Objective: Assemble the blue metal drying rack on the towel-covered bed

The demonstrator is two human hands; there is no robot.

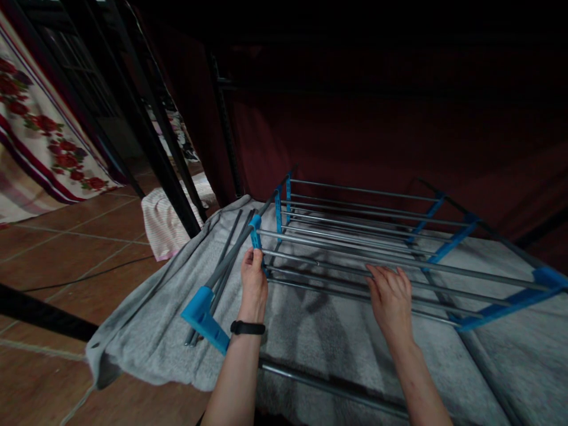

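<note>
A rack of grey metal tubes (337, 244) joined by blue plastic brackets lies on its side in front of me. My left hand (254, 284), with a black band on the wrist, is closed on a blue bracket (256, 232) at the rack's left side, where a tube end meets it. My right hand (391, 299) has its fingers curled over a metal tube (328, 264) of the same row, farther right. The fingers partly hide that tube. A blue corner piece (199, 313) sits at the near left end of the frame.
Beneath the rack is a grey blanket (151, 319). Loose tubes (228, 242) lie left of the frame. Black metal posts (146, 124) rise at left, near a striped cloth (162, 216) and a floral cloth (57, 142). A dark red curtain (355, 136) hangs behind.
</note>
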